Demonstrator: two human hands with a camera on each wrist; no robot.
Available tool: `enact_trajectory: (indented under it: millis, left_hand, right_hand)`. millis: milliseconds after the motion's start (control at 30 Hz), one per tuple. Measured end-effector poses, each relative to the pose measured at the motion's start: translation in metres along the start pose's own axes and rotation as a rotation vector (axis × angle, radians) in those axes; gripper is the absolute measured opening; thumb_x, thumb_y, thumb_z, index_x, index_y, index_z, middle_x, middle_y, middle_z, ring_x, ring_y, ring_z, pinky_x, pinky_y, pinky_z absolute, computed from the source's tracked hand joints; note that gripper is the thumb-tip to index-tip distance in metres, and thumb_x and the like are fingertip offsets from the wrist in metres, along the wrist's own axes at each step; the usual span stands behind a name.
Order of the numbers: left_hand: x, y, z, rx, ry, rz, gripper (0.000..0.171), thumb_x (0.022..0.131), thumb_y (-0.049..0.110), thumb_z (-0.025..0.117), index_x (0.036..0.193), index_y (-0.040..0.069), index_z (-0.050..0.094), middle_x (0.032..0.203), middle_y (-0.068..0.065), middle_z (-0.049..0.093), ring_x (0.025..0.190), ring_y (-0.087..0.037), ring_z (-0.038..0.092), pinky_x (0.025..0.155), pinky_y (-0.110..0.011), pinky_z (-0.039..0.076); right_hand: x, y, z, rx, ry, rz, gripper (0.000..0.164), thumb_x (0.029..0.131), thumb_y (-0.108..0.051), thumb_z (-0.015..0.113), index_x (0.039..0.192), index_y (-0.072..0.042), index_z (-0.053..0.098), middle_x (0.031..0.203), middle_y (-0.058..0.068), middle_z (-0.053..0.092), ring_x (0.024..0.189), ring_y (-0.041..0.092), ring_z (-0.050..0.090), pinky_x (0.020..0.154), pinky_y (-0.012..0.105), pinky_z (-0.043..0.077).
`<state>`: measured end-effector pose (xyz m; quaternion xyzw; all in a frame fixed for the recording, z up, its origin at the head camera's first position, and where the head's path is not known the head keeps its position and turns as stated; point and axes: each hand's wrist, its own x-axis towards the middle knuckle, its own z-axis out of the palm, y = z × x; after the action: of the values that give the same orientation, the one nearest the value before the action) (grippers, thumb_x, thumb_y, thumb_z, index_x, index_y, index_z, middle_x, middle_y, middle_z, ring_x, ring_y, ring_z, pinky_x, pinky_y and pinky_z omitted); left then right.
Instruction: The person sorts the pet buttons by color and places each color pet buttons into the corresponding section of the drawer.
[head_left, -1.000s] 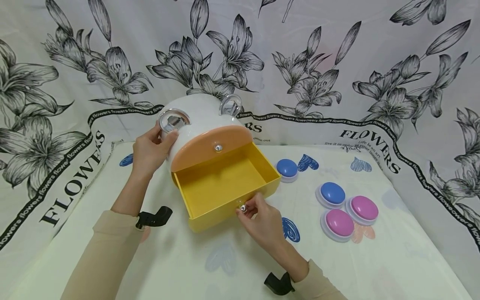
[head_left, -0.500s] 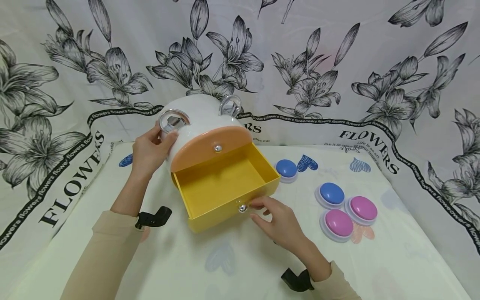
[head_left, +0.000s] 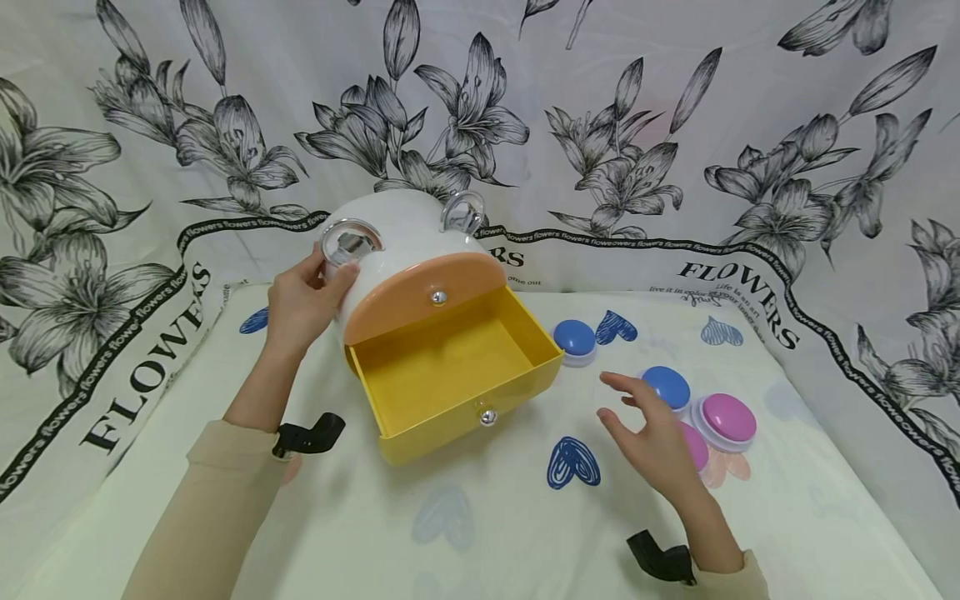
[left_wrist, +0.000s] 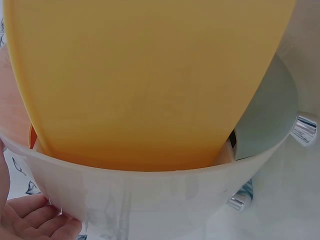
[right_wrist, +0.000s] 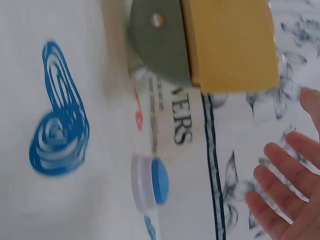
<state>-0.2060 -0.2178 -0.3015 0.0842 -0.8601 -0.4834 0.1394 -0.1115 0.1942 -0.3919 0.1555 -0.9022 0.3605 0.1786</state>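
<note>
The left hand (head_left: 300, 308) is gripping the left side of the cabinet (head_left: 401, 221), which is resting on the bench (head_left: 352, 533): glossy white, rounded, with silver rings (head_left: 351, 242) on top and an orange front panel (head_left: 401, 296), its yellow drawer (head_left: 450, 354) jutting out below. The right hand (head_left: 654, 437) is hovering beside the buttons (head_left: 730, 417), fingers loosely spread, no longer pinching the drawer's knob (head_left: 488, 417) as a second ago. The backdrop (head_left: 525, 192) is reading "FLOWERS" and "Life is an art"

"FLOWERS", "Life is an art" on cloth (head_left: 536, 179), "flowers" on black band (head_left: 600, 241)
</note>
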Motion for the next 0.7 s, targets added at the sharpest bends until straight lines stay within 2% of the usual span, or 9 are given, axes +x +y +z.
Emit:
enact_trajectory:
  millis: [100, 200, 267, 467, 600, 700]
  left_hand:
    - [0.000, -0.001, 0.000, -0.009, 0.000, -0.003, 0.076, 0.081, 0.058, 0.057, 0.142, 0.020, 0.035, 0.138, -0.005, 0.047, 0.111, -0.020, 0.053, 0.082, -0.030, 0.051]
    - [0.000, -0.001, 0.000, -0.016, -0.004, 0.003, 0.076, 0.081, 0.058, 0.057, 0.142, 0.021, 0.034, 0.139, -0.005, 0.045, 0.115, -0.021, 0.051, 0.084, -0.034, 0.050]
    - [0.000, -0.001, -0.001, -0.012, -0.004, 0.006, 0.076, 0.080, 0.059, 0.057, 0.142, 0.021, 0.034, 0.139, -0.005, 0.045, 0.115, -0.021, 0.051, 0.083, -0.032, 0.051]
    - [-0.001, -0.001, -0.001, -0.001, 0.001, 0.005, 0.076, 0.080, 0.060, 0.056, 0.142, 0.021, 0.034, 0.136, -0.006, 0.048, 0.104, -0.020, 0.051, 0.067, -0.011, 0.048]
    - [0.000, -0.001, -0.001, 0.007, -0.003, 0.004, 0.077, 0.080, 0.061, 0.055, 0.143, 0.021, 0.032, 0.138, -0.006, 0.047, 0.107, -0.020, 0.050, 0.073, -0.017, 0.051]
    - [-0.001, -0.001, -0.001, 0.010, -0.005, 0.000, 0.077, 0.080, 0.061, 0.055, 0.143, 0.022, 0.032, 0.138, -0.005, 0.046, 0.106, -0.019, 0.050, 0.075, -0.019, 0.051]
  right_hand:
    - [-0.004, 0.011, -0.012, -0.020, -0.013, 0.077, 0.051, 0.085, -0.015, 0.066, 0.133, -0.014, 0.049, 0.131, 0.007, 0.052, 0.114, 0.029, 0.052, 0.089, 0.048, 0.045]
    - [-0.010, 0.020, -0.023, -0.038, -0.030, 0.145, 0.054, 0.087, -0.020, 0.064, 0.137, -0.016, 0.044, 0.136, 0.012, 0.047, 0.116, 0.038, 0.048, 0.089, 0.059, 0.040]
    - [-0.014, 0.027, -0.028, -0.040, -0.041, 0.176, 0.057, 0.087, -0.022, 0.064, 0.139, -0.018, 0.041, 0.138, 0.014, 0.044, 0.121, 0.039, 0.044, 0.091, 0.061, 0.037]
    - [-0.027, 0.049, -0.039, -0.045, -0.064, 0.246, 0.065, 0.086, -0.024, 0.065, 0.143, -0.018, 0.034, 0.140, 0.020, 0.038, 0.127, 0.044, 0.034, 0.092, 0.065, 0.033]
    - [-0.035, 0.061, -0.044, -0.081, -0.083, 0.300, 0.069, 0.087, -0.030, 0.064, 0.145, -0.015, 0.030, 0.141, 0.024, 0.035, 0.126, 0.047, 0.032, 0.092, 0.067, 0.030]
    - [-0.041, 0.068, -0.047, -0.106, -0.081, 0.298, 0.071, 0.085, -0.030, 0.066, 0.143, -0.008, 0.031, 0.138, 0.027, 0.035, 0.124, 0.049, 0.032, 0.092, 0.066, 0.029]
